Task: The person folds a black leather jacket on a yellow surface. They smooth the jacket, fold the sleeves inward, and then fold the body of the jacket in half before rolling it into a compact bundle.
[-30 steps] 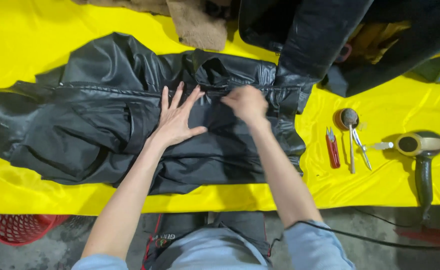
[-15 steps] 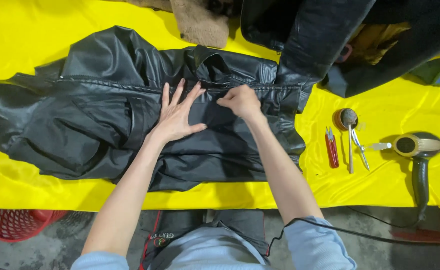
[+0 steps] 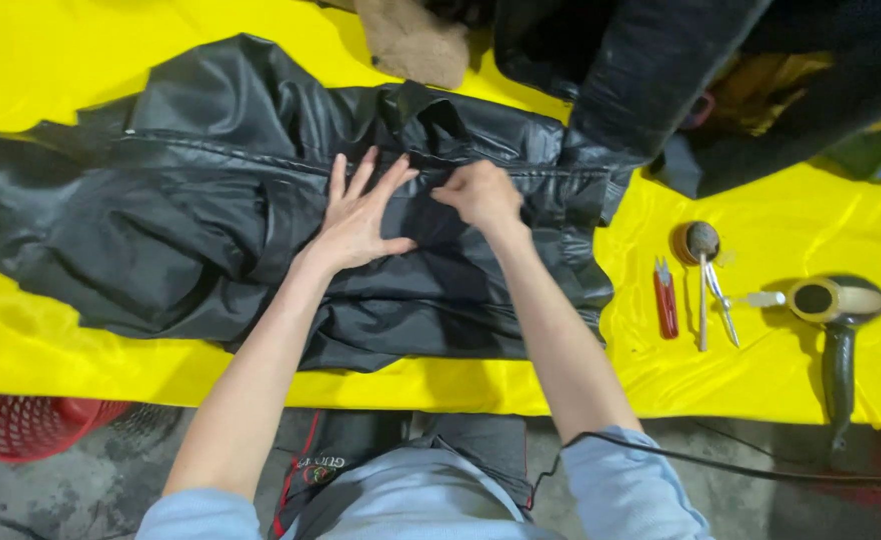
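Note:
A black leather jacket (image 3: pixel 191 230) lies spread flat on a yellow cloth-covered table (image 3: pixel 61 60). My left hand (image 3: pixel 361 215) presses flat on the jacket's middle with fingers spread. Just to its right, my right hand (image 3: pixel 481 195) has its fingers curled and pinches the jacket along the front seam near the zip line.
To the right on the yellow cloth lie a small red tool (image 3: pixel 666 300), metal scissors (image 3: pixel 716 290), a small round container (image 3: pixel 696 242) and a hair dryer (image 3: pixel 836 315) with its cord running off. More dark garments (image 3: pixel 661 70) are piled at the back. A red basket (image 3: pixel 21 425) sits on the floor at left.
My right hand has slid a little to the left along the seam, closer to my left hand. The left hand stays pressed in place.

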